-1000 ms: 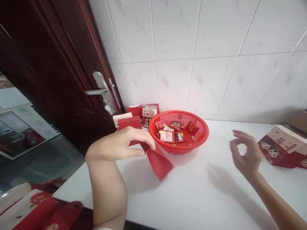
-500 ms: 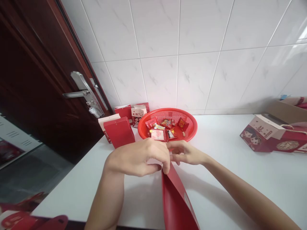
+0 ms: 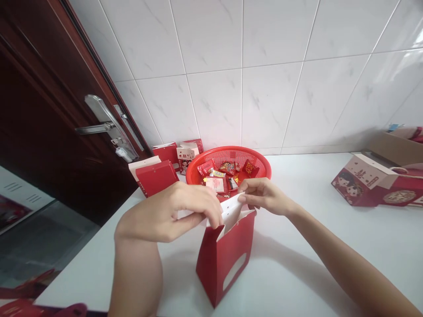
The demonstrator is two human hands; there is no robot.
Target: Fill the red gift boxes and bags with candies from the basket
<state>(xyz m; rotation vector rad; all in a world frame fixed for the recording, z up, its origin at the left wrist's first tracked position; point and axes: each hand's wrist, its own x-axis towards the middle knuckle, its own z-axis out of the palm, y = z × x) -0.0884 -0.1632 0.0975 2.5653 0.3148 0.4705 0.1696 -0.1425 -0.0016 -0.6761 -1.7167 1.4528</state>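
Observation:
A red paper gift box point(image 3: 228, 253) with an oval white patch on its front stands upright on the white table, its top open and its white lining showing. My left hand point(image 3: 185, 207) grips the left side of its top edge, fingertips partly inside the opening. With thumb and fingers my right hand point(image 3: 264, 196) pinches the back flap at the right. Just behind is a red plastic basket point(image 3: 266, 169) with several wrapped sweets and a pale pink packet point(image 3: 215, 184) in it, partly hidden by my hands.
Several red and cream gift boxes point(image 3: 157, 178) stand at the left by the basket. At the right lies a decorated gift box point(image 3: 363, 180) beside a brown carton point(image 3: 393, 147). A dark wooden door point(image 3: 42, 101) with a metal handle is at the left, a tiled wall point(image 3: 274, 88) behind.
The red box has turned and now stands upright with its opening spread; before, it lay folded edge-on toward me. My hands have moved apart along its top.

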